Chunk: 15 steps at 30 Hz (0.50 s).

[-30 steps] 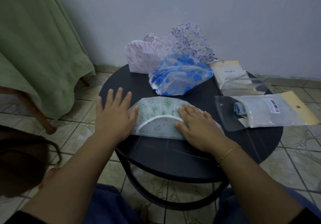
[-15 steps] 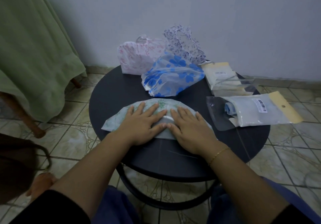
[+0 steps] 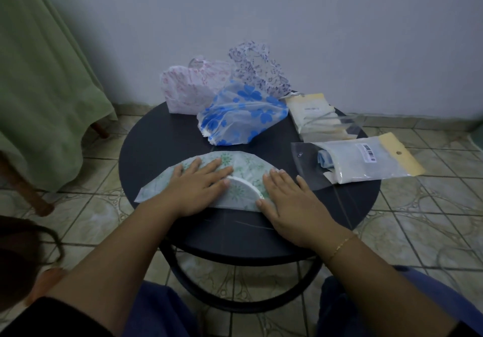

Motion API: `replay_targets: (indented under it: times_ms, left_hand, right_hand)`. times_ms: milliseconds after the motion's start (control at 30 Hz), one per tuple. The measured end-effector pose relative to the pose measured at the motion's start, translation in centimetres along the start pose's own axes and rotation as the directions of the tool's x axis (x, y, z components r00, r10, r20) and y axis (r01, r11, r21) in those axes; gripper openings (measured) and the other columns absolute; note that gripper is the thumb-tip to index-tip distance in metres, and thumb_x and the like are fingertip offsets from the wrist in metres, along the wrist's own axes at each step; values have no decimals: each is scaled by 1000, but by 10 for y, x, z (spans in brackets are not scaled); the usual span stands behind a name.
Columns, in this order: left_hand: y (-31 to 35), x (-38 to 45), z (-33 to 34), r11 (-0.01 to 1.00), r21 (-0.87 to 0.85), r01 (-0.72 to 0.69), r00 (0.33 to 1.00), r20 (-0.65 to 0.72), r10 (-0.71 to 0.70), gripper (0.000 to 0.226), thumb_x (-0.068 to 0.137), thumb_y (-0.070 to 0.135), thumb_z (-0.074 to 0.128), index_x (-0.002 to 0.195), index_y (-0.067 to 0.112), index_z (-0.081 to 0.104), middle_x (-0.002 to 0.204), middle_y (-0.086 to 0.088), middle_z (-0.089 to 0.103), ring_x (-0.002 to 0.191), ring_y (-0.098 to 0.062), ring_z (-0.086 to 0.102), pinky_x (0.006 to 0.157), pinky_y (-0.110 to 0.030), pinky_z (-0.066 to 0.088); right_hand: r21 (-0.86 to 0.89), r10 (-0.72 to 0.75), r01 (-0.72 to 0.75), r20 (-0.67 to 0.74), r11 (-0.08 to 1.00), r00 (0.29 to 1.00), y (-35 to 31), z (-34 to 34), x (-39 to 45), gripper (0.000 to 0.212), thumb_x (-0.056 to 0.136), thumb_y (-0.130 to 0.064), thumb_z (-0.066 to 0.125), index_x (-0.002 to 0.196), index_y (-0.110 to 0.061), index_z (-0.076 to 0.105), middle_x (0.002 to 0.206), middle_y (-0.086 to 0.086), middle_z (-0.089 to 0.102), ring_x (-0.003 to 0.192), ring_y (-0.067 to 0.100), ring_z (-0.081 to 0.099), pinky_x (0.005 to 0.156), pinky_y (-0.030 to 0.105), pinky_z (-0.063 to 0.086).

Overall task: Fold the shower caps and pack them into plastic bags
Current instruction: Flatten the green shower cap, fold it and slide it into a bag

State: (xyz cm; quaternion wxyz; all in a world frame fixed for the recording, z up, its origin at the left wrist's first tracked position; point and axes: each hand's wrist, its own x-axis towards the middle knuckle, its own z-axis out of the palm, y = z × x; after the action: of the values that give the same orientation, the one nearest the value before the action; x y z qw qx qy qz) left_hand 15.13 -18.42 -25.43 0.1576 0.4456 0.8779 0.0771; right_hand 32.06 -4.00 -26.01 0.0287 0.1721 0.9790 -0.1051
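On the near half of the round desk (image 3: 156,138) the green-flowered shower cap (image 3: 243,164) lies pressed into a half-moon, and both hands have slid apart since half a second ago, the left hand (image 3: 193,190) and right hand (image 3: 290,200) now flat with fingers straight, gripping nothing. That smoothing likely readies the next fold; the filled plastic bag (image 3: 366,159) waits just right

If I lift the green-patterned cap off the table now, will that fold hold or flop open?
Likely flops open: the green-patterned cap looks like thin film, lying flat only under the left hand and right hand. Its white elastic edge may spring it back. Probably very light, and may slide on the smooth table.
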Motion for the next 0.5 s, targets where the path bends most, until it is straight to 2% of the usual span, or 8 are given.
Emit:
replay_targets:
  times_ms: [100, 167, 233, 267, 300, 367, 433, 500]
  left_hand:
    - [-7, -7, -16, 992, -74, 106, 992, -66, -111, 41, 101, 39, 26, 140, 45, 33, 158, 8, 12, 145, -17, 10, 116, -44, 11]
    - [-17, -13, -23, 980, -6, 197, 977, -87, -197, 40, 98, 35, 32, 136, 46, 40, 156, 6, 21, 141, -23, 20, 112, -44, 18]
    - [-29, -17, -26, 973, 16, 231, 969, -98, -228, 40, 93, 32, 37, 128, 47, 49, 148, 4, 35, 134, -26, 33, 110, -43, 27]
    - [-34, -18, -26, 973, -20, 231, 968, -99, -231, 38, 91, 30, 39, 122, 46, 54, 139, 2, 44, 127, -25, 40, 105, -40, 33]
    - [-38, -20, -26, 972, -79, 220, 969, -97, -227, 35, 90, 28, 40, 115, 45, 59, 127, 0, 51, 116, -23, 48, 97, -37, 39]
    - [-41, -23, -28, 968, -174, 178, 976, -96, -197, 29, 87, 23, 44, 96, 42, 63, 95, 0, 56, 81, -12, 55, 70, -28, 43]
    - [-40, -28, -30, 968, -196, 155, 977, -116, -180, 27, 86, 17, 47, 85, 41, 60, 75, 3, 49, 61, -3, 44, 54, -22, 33]
    - [-37, -31, -30, 967, -204, 151, 975, -128, -179, 25, 86, 15, 48, 89, 35, 63, 71, 4, 47, 58, -2, 40, 51, -19, 29]
  right_hand:
    - [-96, -17, 4, -133, 995, 991, -2, -3, 2, 55, 99, -46, 27, 149, -25, 21, 159, 0, 2, 146, 17, -6, 115, 39, -6]
    - [-114, -27, -1, -245, 993, 969, -4, -3, 6, 45, 95, -39, 45, 138, -26, 45, 154, 6, 25, 143, 24, 17, 111, 45, 12]
    - [-116, -30, -11, -350, 993, 936, -9, -3, 12, 33, 77, -29, 70, 110, -26, 68, 126, 11, 57, 116, 32, 53, 89, 50, 37]
    - [-112, -10, -35, -380, 993, 925, -9, -1, 16, 31, 67, -25, 78, 97, -25, 73, 111, 10, 65, 99, 32, 61, 77, 48, 43]
    - [-111, 9, -56, -386, 992, 922, -10, 0, 19, 31, 61, -21, 81, 90, -25, 74, 101, 10, 67, 88, 32, 64, 69, 45, 46]
    - [-77, 34, -68, -385, 995, 922, -12, 0, 27, 32, 65, -15, 77, 95, -24, 74, 104, 12, 65, 89, 36, 62, 70, 45, 44]
    - [-33, 43, -61, -387, 998, 921, -14, 0, 37, 37, 84, -14, 60, 120, -25, 63, 129, 13, 53, 111, 36, 51, 85, 42, 33]
    - [-17, 50, -61, -380, 998, 924, -10, 2, 48, 42, 95, -18, 43, 136, -27, 46, 146, 6, 36, 128, 26, 38, 92, 37, 24]
